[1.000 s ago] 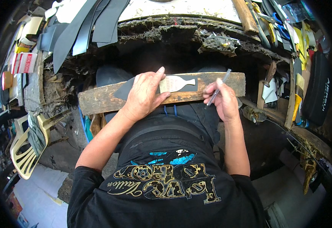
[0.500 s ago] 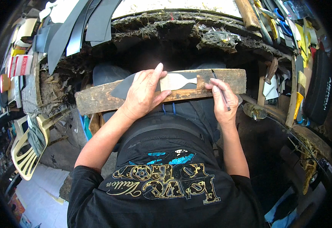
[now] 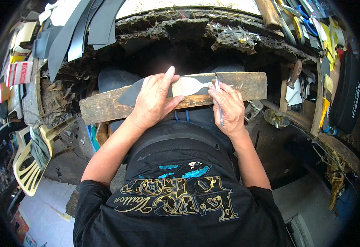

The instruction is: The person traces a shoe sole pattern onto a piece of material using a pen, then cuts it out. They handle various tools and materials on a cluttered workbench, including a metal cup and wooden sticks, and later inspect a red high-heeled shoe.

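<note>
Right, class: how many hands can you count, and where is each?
2: the left hand lies on the dark grey piece; the right hand holds a pen at the narrow end of the pale template.

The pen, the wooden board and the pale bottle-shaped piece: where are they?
Pen (image 3: 220, 114): head view, lower shaft.
Wooden board (image 3: 250, 87): head view, bare right end.
Pale bottle-shaped piece (image 3: 188, 86): head view, wide part.

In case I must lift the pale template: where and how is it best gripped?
Probably its narrow neck, pinched across near and far edges, coming from the right: the pale template lies flat on the dark sheet, and the left hand is at its wide left end. The right hand, holding the pen, sits by the neck's tip, so should clear first.
</note>
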Motion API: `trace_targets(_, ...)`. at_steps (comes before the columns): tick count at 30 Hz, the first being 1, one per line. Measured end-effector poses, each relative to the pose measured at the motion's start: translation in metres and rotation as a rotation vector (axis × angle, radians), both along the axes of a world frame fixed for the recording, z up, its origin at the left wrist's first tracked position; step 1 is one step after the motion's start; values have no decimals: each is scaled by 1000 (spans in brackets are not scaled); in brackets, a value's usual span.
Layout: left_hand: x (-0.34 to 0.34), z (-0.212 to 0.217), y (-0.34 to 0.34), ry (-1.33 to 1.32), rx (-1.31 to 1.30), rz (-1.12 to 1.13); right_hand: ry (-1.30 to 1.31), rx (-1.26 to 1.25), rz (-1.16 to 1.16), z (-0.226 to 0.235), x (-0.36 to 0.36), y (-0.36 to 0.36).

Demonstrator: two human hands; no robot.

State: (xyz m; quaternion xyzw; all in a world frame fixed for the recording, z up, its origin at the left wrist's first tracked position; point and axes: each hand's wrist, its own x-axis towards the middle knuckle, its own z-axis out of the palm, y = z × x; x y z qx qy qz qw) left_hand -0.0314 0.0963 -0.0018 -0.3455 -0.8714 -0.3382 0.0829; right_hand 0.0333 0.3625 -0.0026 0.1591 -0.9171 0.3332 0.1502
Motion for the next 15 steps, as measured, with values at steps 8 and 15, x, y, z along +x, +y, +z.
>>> trace_targets(8,3,3,-6,-84,10,50,23,38,-11,-8,5,-1)
trace_targets(15,3,0,-5,-34,30,49,-4,10,-17,-12,9,-1)
